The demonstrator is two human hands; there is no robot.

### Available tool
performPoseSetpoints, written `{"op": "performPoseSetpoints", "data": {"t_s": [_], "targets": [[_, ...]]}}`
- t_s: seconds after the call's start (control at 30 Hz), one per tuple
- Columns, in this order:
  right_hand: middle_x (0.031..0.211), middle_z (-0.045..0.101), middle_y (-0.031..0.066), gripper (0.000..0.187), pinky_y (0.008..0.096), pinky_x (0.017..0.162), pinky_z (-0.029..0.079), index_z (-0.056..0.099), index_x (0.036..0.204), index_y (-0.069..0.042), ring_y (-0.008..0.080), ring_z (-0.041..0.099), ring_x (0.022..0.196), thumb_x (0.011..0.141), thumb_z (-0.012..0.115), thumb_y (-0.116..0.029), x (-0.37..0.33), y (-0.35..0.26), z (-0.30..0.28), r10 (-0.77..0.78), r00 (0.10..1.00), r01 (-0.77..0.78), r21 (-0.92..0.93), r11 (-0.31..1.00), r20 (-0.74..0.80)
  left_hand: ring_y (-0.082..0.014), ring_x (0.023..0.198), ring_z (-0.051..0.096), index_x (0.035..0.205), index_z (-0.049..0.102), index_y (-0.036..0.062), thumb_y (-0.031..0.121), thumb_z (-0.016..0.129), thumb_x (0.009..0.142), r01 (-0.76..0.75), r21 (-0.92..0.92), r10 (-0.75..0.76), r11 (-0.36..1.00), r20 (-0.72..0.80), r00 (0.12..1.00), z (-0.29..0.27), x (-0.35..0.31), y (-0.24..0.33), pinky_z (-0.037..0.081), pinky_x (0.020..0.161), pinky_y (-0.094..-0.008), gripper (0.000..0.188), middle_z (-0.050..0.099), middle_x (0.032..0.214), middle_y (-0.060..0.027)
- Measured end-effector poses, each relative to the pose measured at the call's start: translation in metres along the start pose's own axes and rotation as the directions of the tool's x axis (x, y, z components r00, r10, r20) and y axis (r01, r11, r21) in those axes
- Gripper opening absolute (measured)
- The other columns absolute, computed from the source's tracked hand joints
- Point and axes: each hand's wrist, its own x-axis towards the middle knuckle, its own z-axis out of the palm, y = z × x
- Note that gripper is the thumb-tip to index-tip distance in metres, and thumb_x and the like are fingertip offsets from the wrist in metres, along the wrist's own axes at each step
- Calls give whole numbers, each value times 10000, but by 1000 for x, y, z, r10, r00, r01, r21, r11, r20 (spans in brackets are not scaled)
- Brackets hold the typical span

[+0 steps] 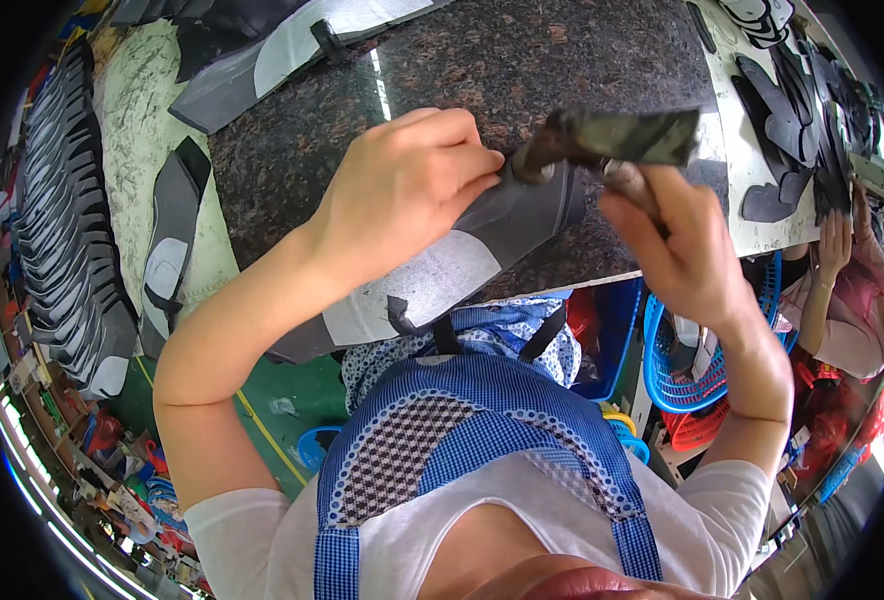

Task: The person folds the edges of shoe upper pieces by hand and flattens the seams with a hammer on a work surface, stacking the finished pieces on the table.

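In my raised right hand [690, 250] is a hammer [632, 138], its handle wrapped by my fingers. Its head, slightly blurred, is above the far edge of a dark grey flat material piece [527, 215]. My left hand [407, 190] is closed at that same edge, fingertips pinching it just left of the hammer head. The piece lies at the near edge of a dark speckled stone slab [532, 60] and hangs partly over it on the left. A light grey panel [452, 268] and a small black tab [400, 314] show on it.
Similar pieces lie at the far side [224, 92] and on the left [170, 230], beside a long overlapping row [70, 230]. Dark cut parts [777, 120] lie to the right. Below them is a blue basket [684, 393]; a co-worker's hand [835, 245] is at far right.
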Motion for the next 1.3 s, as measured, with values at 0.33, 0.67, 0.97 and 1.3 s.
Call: {"op": "performPoseSetpoints", "data": {"t_s": [0.33, 0.67, 0.97, 1.3], "targets": [[643, 552, 177, 241, 432, 517, 468, 570, 1051, 2, 395, 591, 575, 820, 638, 11, 3, 35, 10, -305, 950, 310, -133, 941, 61, -235, 722, 602, 820, 697, 31, 72, 800, 680, 38, 100, -39, 994, 4, 999, -7, -5, 0, 492, 615, -359, 178, 588, 798, -54], [820, 629, 154, 162, 415, 607, 511, 616, 883, 28, 345, 659, 697, 780, 719, -42, 6, 35, 11, -293, 942, 316, -147, 937, 161, -225, 717, 613, 969, 677, 1, 9, 740, 695, 5, 218, -12, 976, 30, 999, -2, -18, 22, 516, 602, -320, 281, 594, 848, -64], [736, 628, 178, 141, 398, 544, 483, 683, 1011, -6, 361, 626, 608, 880, 668, -58, 11, 18, 18, -62, 997, 63, -17, 998, 38, -249, 747, 617, 943, 702, 7, 41, 754, 719, 166, -134, -152, 977, 107, 983, -13, -28, 11, 505, 634, -359, 232, 612, 837, -78], [716, 617, 184, 147, 387, 483, 479, 576, 992, 11, 354, 617, 557, 872, 650, -32, 11, 0, 13, -244, 969, 245, -23, 969, 39, -240, 689, 597, 862, 711, 30, 69, 774, 703, 37, 36, -36, 999, -20, 999, -9, -39, 13, 487, 622, -353, 175, 601, 766, -55]]}}
